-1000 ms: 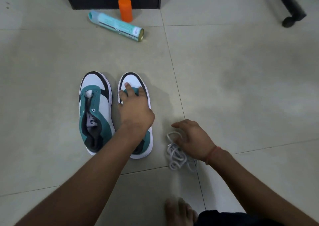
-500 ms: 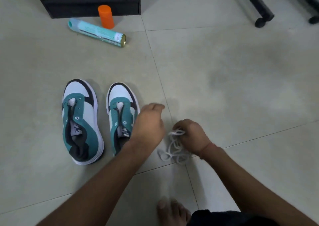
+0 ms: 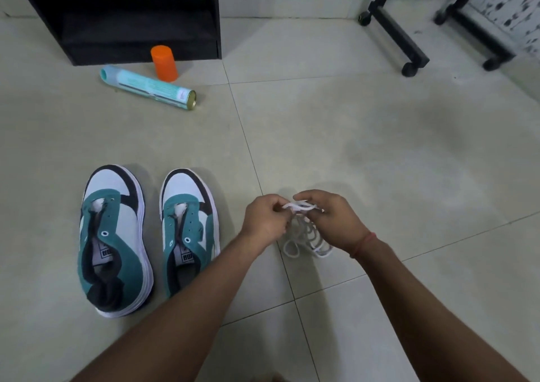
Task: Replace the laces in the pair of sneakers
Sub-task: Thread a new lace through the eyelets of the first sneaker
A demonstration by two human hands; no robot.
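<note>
Your left hand (image 3: 264, 221) and right hand (image 3: 331, 221) both pinch the tangled white laces (image 3: 304, 232) above the floor (image 3: 380, 148); pulling hard likely tightens knots.

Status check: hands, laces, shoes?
Both hands, left and right, pinch white laces. Sneakers unlaced, untouched. Nothing in the way.

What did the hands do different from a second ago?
The left hand let go of the right-hand sneaker and moved over to the white laces, which it now pinches together with the right hand. The right hand lifted the bundle partly off the floor. Both sneakers stayed side by side, unlaced; the spray can and orange cap did not move.
</note>
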